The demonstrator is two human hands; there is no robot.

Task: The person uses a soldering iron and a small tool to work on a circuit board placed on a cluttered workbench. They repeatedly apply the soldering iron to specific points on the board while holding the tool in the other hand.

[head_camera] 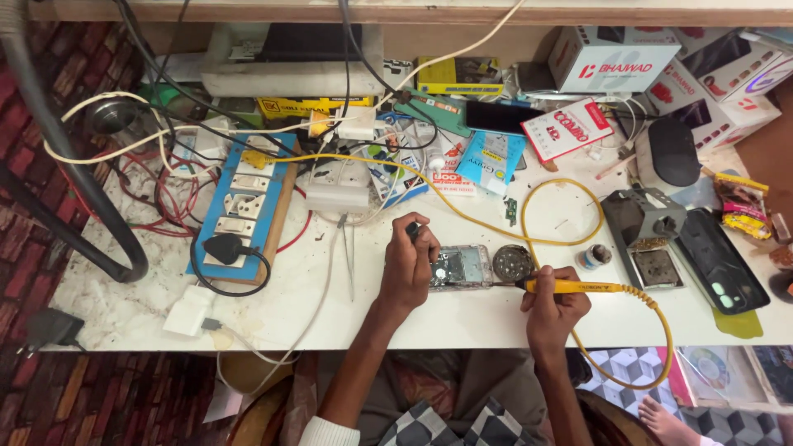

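Observation:
An opened phone (459, 268) with its circuit board bare lies on the white bench. My right hand (555, 307) grips a yellow-handled soldering iron (578, 287), its tip pointing left at the phone's right end. My left hand (407, 263) rests at the phone's left end and pinches a thin dark tool (412, 229) that stands up from the fingers. A round tin of dark paste (513, 263) sits just right of the phone.
The iron's yellow cord (661, 330) loops off the bench edge. Tweezers (349, 252) lie left of my left hand. A blue switchboard (248, 206) with plugs stands left, a soldering stand (646, 221) and a dark phone back cover (720, 260) right, boxes and cables behind.

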